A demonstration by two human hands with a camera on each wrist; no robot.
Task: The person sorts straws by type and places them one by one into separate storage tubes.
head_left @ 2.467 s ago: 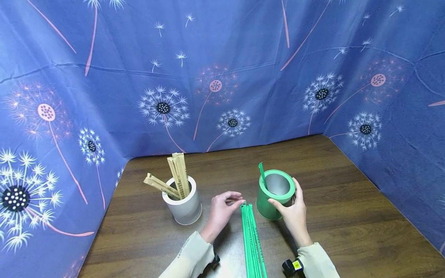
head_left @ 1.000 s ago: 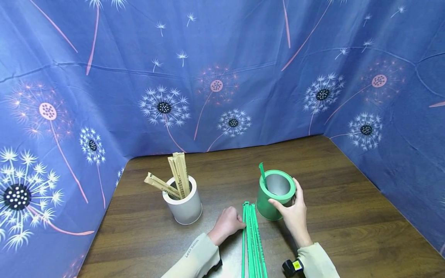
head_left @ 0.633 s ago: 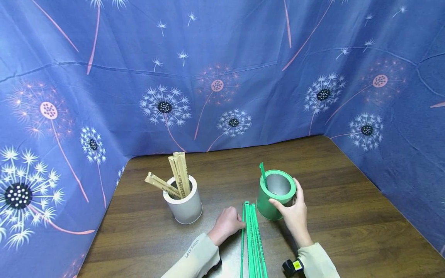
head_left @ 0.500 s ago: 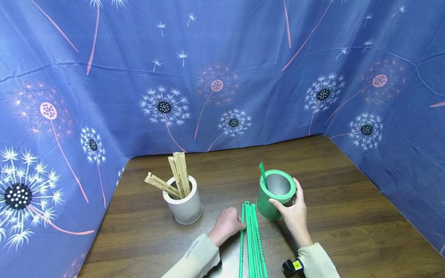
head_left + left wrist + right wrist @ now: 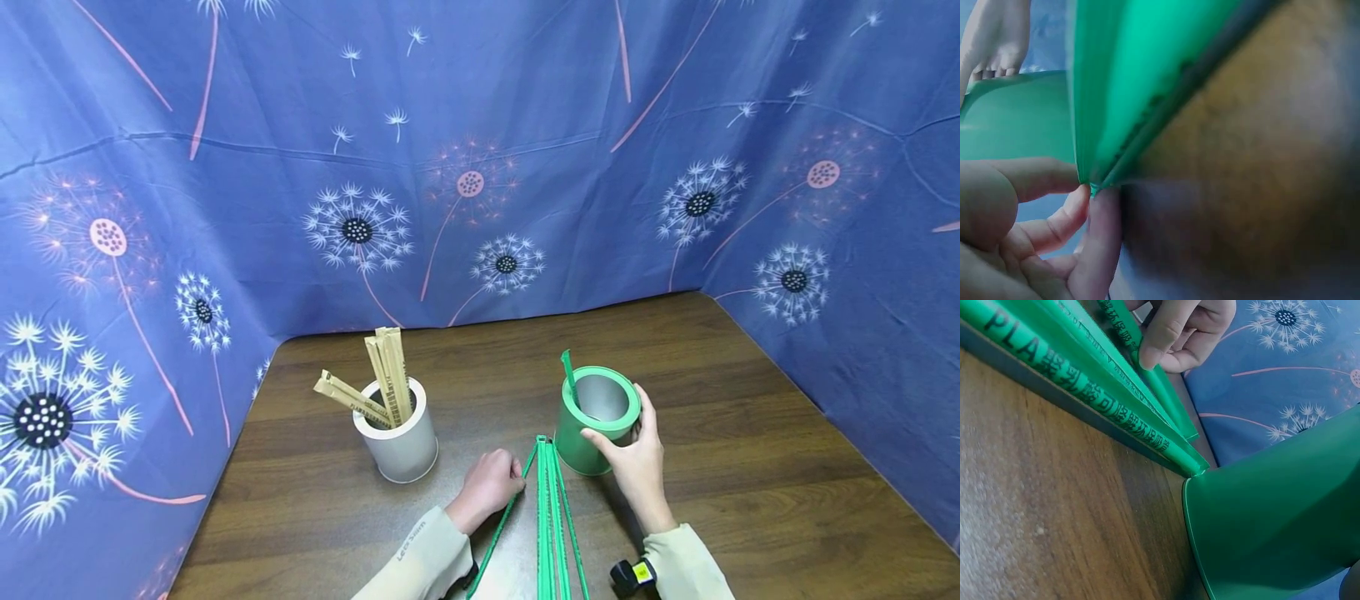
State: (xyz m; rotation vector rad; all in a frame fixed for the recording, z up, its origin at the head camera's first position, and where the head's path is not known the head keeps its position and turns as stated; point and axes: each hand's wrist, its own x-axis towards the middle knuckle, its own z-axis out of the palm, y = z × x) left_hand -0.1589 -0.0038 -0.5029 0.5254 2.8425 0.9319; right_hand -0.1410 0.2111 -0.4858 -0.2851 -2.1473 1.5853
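My left hand (image 5: 491, 485) pinches one green paper-wrapped straw (image 5: 495, 537) near its far end; in the left wrist view, thumb and fingertips (image 5: 1105, 225) meet close to the straws' green wrappers. That straw slants away from several more green wrapped straws (image 5: 543, 525), which lie on the table with printed black lettering, "PLA" legible on one (image 5: 1019, 340). My right hand (image 5: 637, 475) grips the green can (image 5: 573, 450), thumb on the near side and fingers round the right side. One green straw (image 5: 567, 367) stands inside the can, leaning left.
A white can (image 5: 405, 454) with several brown paper-wrapped straws (image 5: 388, 375) stands left of my left hand. The brown wooden table (image 5: 750, 467) ends at a blue dandelion-print cloth (image 5: 480, 100) behind and at both sides.
The left hand went from the straws' far ends to a pinch on one straw, whose near end has swung left. The other straws shifted right and fanned out. The right hand stays on the can.
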